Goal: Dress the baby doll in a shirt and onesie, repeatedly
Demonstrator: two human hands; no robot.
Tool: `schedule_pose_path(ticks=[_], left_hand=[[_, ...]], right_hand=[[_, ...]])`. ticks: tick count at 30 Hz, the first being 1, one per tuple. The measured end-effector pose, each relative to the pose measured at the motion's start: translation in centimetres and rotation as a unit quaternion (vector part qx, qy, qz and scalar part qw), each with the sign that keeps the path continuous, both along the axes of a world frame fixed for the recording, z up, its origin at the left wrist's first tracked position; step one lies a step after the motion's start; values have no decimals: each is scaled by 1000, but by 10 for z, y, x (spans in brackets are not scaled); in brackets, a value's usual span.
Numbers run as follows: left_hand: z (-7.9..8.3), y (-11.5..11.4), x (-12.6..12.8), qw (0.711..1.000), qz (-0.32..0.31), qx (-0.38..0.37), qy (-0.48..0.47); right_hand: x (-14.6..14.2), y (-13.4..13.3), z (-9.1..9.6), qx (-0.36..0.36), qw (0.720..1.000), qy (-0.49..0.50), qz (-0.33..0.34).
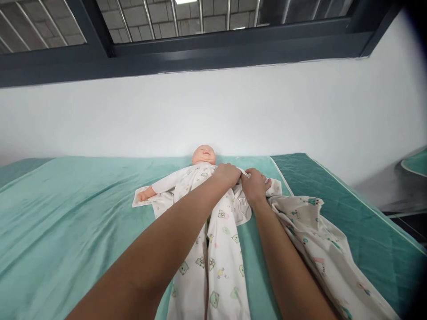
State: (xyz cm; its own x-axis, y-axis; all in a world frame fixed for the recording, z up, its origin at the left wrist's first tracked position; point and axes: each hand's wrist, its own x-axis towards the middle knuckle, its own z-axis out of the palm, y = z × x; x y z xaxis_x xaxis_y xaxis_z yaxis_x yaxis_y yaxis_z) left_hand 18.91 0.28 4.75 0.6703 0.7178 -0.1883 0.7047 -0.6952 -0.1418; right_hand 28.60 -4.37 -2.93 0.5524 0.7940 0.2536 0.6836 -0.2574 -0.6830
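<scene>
A baby doll lies on its back on a teal bed cover, head towards the wall. It wears a white printed romper with small animal figures. My left hand is closed on the romper fabric at the doll's chest. My right hand grips the same fabric beside it, at the doll's right-side sleeve. The doll's other arm stretches out to the left.
A second printed cloth lies rumpled on the bed to the right of my forearm. A white wall and a dark-framed window stand behind the bed. The bed's right edge drops to a dark floor.
</scene>
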Motion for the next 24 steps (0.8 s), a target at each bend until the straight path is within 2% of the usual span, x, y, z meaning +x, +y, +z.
schedule_pose_path(ticks=[4,7,9,13,17,20,24], left_hand=[[20,4,-17,999,7,2,38],[26,5,-29,998,10,10,56],[21,6,-28,998,3,5,66],[-3,6,-9,998,-31,4,62],[-18,6,4,997,-53,38,33],[-17,5,-1,995,-58,73,13],[-3,3,-16,992,-63,110,3]], right_hand=[[5,-1,4,-20,998,36,-52],[4,-1,8,-28,996,73,-49],[3,-1,9,-28,994,96,-36],[3,1,8,-4,992,123,-18],[8,4,2,22,989,149,-13],[11,5,-1,54,983,173,-15],[12,4,0,100,972,211,-26]])
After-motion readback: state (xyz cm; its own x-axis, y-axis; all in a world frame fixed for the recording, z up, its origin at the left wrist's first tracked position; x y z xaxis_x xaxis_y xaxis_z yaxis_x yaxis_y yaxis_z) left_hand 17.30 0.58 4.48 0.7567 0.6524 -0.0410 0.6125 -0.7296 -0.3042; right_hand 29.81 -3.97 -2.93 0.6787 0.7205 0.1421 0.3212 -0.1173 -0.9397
